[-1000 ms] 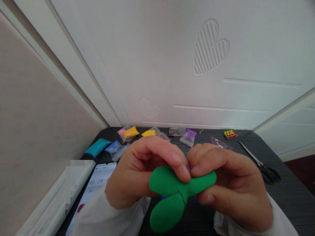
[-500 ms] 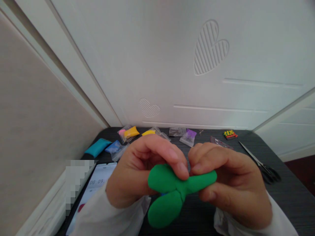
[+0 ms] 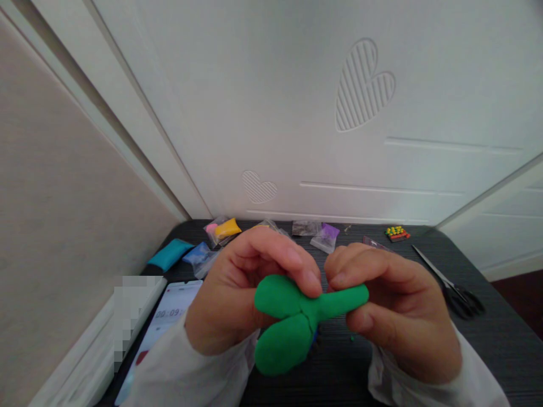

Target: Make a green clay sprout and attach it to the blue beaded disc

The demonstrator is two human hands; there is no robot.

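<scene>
Between both hands is a green modelling clay piece (image 3: 283,346), shaped as two rounded leaves joined to a short stem. My left hand (image 3: 231,294) is closed on the upper leaf, with fingertips near the joint where the leaves meet the stem. A crease shows at that joint. My right hand (image 3: 399,305) pinches the stem's free end between thumb and fingers. Something dark blue, mostly hidden, shows just under the lower leaf. A tiny green crumb (image 3: 352,338) lies on the table below the stem.
On the dark table (image 3: 500,339) lie scissors (image 3: 452,285), a phone (image 3: 156,333) showing a timer, a teal packet (image 3: 169,254), a blue packet (image 3: 197,254), a yellow packet (image 3: 228,228), a purple packet (image 3: 327,234) and a small yellow-and-red beaded piece (image 3: 397,233). A white panel (image 3: 275,113) stands behind.
The clay piece has risen slightly and tilted a little, still held by both hands. My right thumb has shifted slightly along the stem, and the crumb below is now visible.
</scene>
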